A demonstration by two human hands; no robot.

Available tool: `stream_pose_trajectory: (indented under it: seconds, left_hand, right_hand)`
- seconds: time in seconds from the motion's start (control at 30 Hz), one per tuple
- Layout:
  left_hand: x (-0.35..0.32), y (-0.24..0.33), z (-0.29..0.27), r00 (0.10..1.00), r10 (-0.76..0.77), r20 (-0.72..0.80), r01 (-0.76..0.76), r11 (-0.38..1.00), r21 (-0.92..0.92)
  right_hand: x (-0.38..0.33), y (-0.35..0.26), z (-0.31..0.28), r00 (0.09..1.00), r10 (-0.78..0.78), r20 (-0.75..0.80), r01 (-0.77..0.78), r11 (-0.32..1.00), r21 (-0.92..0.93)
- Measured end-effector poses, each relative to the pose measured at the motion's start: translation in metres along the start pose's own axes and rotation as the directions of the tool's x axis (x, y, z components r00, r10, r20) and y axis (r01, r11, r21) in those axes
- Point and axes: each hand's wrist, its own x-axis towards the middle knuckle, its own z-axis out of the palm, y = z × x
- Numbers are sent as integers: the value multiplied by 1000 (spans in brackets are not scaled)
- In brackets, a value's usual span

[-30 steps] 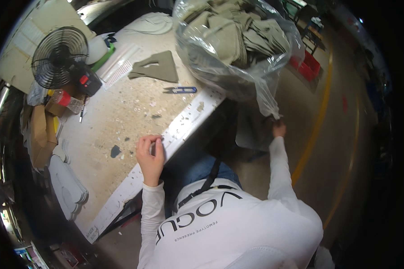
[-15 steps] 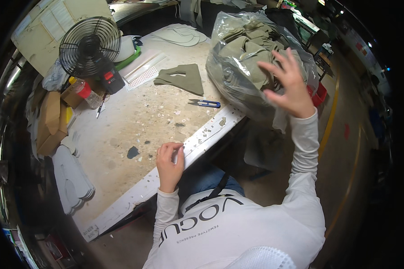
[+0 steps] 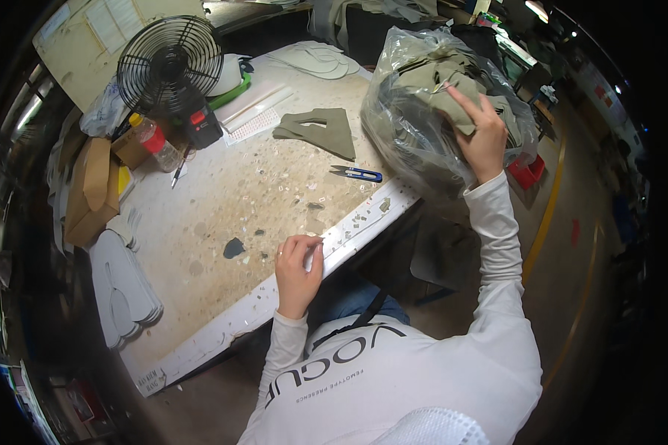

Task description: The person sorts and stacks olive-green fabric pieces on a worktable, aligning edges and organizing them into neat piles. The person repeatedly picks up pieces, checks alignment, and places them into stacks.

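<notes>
My left hand (image 3: 298,273) rests on the table's white front edge, fingers loosely bent and thumb apart, with nothing visible in it. At the right, my right hand (image 3: 485,142) reaches into the mouth of a clear plastic bag (image 3: 393,141) and grips an olive-green fabric piece (image 3: 451,111) between thumb and fingers. More olive pieces fill the bag around it. Another olive cut piece (image 3: 321,132), with a slot in it, lies flat on the table. Blue-handled thread snips (image 3: 358,173) lie between that piece and the front edge.
A black fan (image 3: 172,70), a red-labelled bottle (image 3: 154,141) and an open cardboard box (image 3: 93,194) stand at the left. Pale shaped templates (image 3: 119,289) lie at the near left, others (image 3: 315,59) at the back. Small scraps dot the tabletop (image 3: 208,252). A red container (image 3: 527,172) is beside the bag.
My right hand has gone from spread above the bag to closed on an olive piece in it. My left hand stays at the table edge. The whole view has shifted slightly.
</notes>
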Motion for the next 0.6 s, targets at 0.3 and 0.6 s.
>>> stream_pose_trajectory:
  seconds: [0.3,0.6]
  left_hand:
    - [4,5,-2,1000,7,29,-6,1000,-18]
    - [16,55,-37,981,29,191,118,695,-709]
  right_hand:
    - [13,-15,-30,855,228,-466,32,873,486]
    - [-12,-135,-1,980,47,-193,105,704,702]
